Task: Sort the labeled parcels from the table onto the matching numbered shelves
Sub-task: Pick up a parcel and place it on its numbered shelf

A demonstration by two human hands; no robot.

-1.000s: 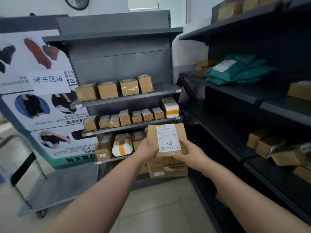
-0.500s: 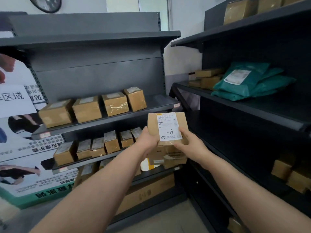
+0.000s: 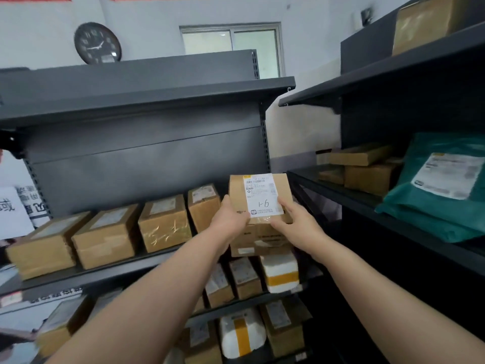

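A round dark wall clock [image 3: 98, 43] hangs above a grey metal shelving unit [image 3: 147, 143], where a row of four brown cardboard boxes [image 3: 105, 232] stands side by side on one shelf. Smaller brown boxes and a white padded parcel banded with yellow tape [image 3: 280, 274] fill the shelf below. At the right end of that unit, a person holds up a small brown cardboard parcel [image 3: 259, 187] in the air in front of the shelves, just right of the last box in the row. Its white shipping label [image 3: 263, 198], handwritten "1-6", faces the camera. The left hand [image 3: 231, 222] grasps the parcel's left edge, fingers curled behind it and thumb on the front. The right hand [image 3: 296, 224] grips the lower right corner, thumb at the label's edge. A second brown carton [image 3: 259, 240] shows directly beneath the parcel, between the wrists; whether the hands carry it cannot be told. Further right, a dark metal rack [image 3: 393, 74] bears flat brown boxes [image 3: 367, 166] and stacked teal plastic mailer bags [image 3: 441, 195].
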